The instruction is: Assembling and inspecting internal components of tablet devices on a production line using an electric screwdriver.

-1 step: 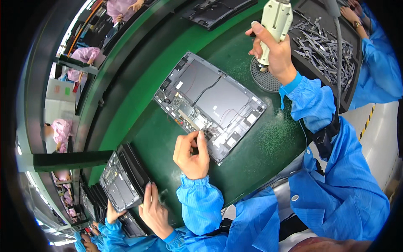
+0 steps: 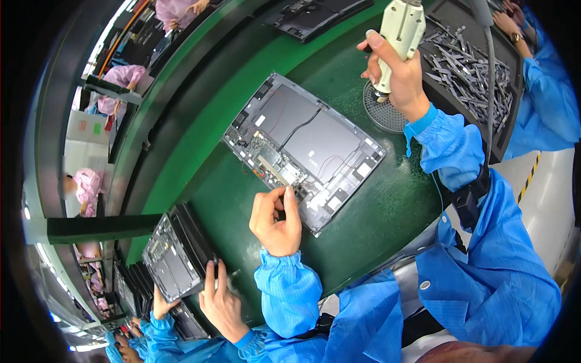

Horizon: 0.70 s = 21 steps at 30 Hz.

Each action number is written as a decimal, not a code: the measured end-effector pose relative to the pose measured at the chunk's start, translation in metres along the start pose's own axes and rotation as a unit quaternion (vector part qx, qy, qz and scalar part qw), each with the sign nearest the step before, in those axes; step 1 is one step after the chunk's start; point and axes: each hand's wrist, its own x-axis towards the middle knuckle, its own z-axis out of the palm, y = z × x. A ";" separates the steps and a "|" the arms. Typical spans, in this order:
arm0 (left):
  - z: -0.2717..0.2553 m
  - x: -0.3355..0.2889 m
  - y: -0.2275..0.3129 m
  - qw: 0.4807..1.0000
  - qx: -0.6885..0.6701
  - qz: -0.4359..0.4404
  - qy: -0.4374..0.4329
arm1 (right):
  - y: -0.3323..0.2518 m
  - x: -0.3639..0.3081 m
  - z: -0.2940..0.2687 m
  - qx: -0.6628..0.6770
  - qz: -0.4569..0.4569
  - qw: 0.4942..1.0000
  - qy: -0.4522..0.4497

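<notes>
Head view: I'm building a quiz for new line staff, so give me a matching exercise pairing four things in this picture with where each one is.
Things:
1. left hand
2. right hand
3. round perforated pad
4. stack of grey strip parts

Places:
A. in a dark tray at the far right of the bench
B. on the green belt, just below the tip of the driver
C. gripping the cream electric screwdriver
D. pinched at the near edge of the open grey device chassis

Pairs: 1-D, 2-C, 3-B, 4-A
</notes>
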 end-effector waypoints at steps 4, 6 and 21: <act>0.002 0.001 -0.007 1.000 0.017 -0.003 0.009 | 0.001 0.001 0.002 -0.007 0.007 1.000 -0.016; 0.007 -0.001 -0.013 0.999 -0.008 -0.044 0.015 | -0.001 0.001 0.002 -0.006 0.002 1.000 -0.020; 0.000 -0.009 -0.014 0.986 0.036 -0.162 0.005 | -0.004 -0.002 0.004 0.063 -0.002 0.998 -0.003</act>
